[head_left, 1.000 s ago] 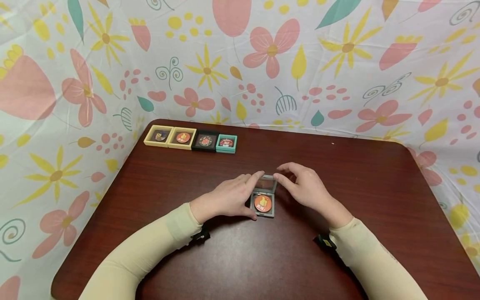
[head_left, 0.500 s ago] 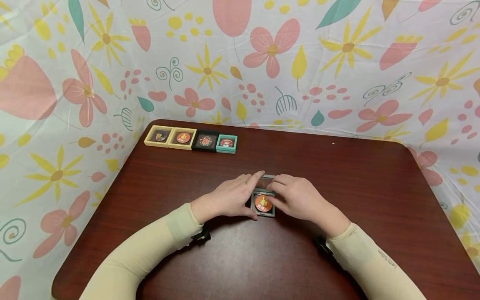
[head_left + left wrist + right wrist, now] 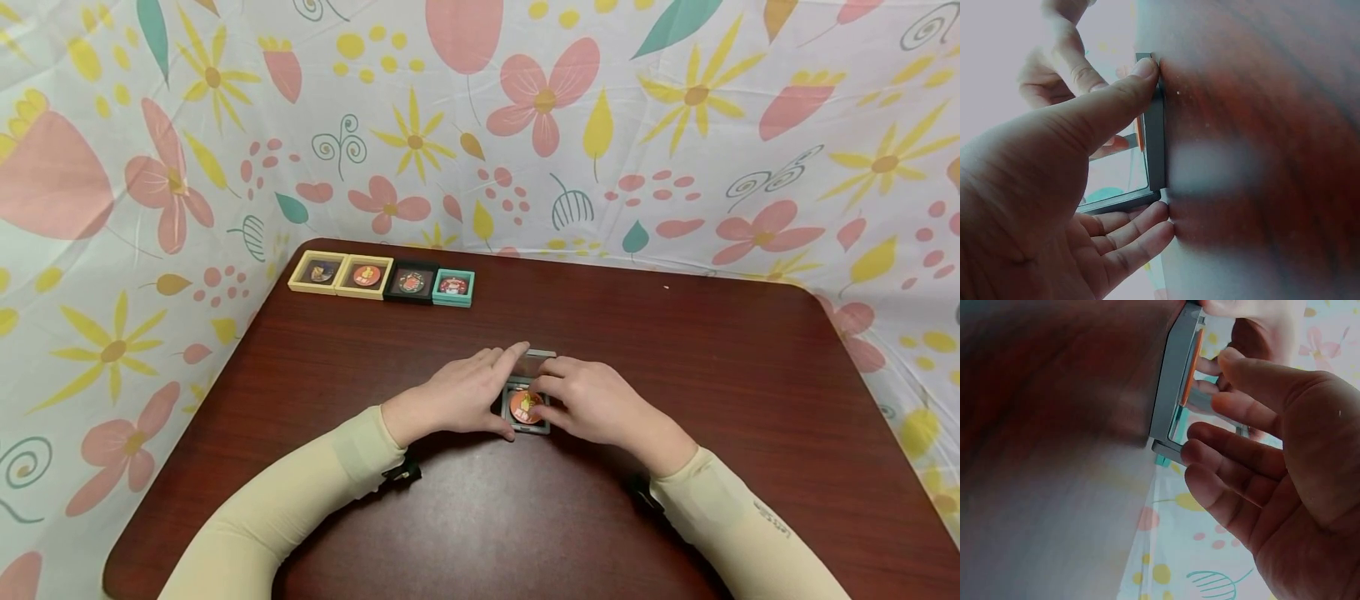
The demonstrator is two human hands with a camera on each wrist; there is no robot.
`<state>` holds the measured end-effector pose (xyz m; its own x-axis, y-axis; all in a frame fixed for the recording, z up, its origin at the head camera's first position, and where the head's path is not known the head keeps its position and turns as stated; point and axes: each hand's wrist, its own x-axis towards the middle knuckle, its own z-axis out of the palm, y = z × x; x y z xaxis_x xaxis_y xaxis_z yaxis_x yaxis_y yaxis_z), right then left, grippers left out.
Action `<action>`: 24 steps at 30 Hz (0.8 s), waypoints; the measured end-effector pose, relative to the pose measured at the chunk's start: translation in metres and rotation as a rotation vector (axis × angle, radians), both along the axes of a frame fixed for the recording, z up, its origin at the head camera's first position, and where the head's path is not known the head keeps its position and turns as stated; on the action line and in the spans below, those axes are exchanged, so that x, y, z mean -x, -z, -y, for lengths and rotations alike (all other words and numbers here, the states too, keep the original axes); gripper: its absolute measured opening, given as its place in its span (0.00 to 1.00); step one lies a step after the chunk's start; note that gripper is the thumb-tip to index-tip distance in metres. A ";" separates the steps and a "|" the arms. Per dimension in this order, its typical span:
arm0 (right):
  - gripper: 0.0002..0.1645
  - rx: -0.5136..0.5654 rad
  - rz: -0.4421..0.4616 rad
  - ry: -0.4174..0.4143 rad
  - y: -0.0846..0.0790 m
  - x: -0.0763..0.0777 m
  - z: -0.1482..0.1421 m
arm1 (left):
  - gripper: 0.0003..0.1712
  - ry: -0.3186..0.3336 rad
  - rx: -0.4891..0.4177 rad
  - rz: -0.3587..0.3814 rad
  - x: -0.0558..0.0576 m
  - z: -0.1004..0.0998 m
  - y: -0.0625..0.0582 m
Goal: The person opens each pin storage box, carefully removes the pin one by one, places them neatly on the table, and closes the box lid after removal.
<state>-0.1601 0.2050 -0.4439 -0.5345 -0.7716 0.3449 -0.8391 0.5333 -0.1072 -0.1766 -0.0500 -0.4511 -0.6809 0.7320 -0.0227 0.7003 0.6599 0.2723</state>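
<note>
Though gray, the case — orange badge within — between hands, left wide, right loose.

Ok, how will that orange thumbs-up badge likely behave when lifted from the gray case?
The orange thumbs-up badge looks thin, so it is probably light. Its straight profile in the right wrist view suggests stiffness. Being round, it may roll if it lands on edge.

- Case: grey
- Badge: orange, yellow thumbs-up
- Desk: red-brown wood grain
- Backdrop: white, pink-yellow-teal floral
- Frames, ten o'clock from case: pale yellow, black, turquoise
</note>
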 end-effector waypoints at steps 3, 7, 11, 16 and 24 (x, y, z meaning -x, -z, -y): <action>0.16 -0.017 0.018 0.000 0.001 -0.001 0.001 | 0.80 0.002 -0.002 0.004 0.000 0.000 0.001; 0.16 -0.035 0.027 0.002 0.003 -0.001 0.003 | 0.80 0.006 -0.004 0.008 0.001 0.001 0.002; 0.15 -0.048 0.021 -0.005 0.004 -0.003 0.004 | 0.80 0.007 -0.004 0.014 0.001 0.001 0.001; 0.15 -0.054 0.038 -0.006 0.005 -0.005 0.004 | 0.79 0.003 -0.004 0.013 0.001 0.001 0.000; 0.13 -0.063 0.027 -0.042 0.004 -0.006 0.006 | 0.80 0.006 -0.004 -0.005 0.000 0.000 0.000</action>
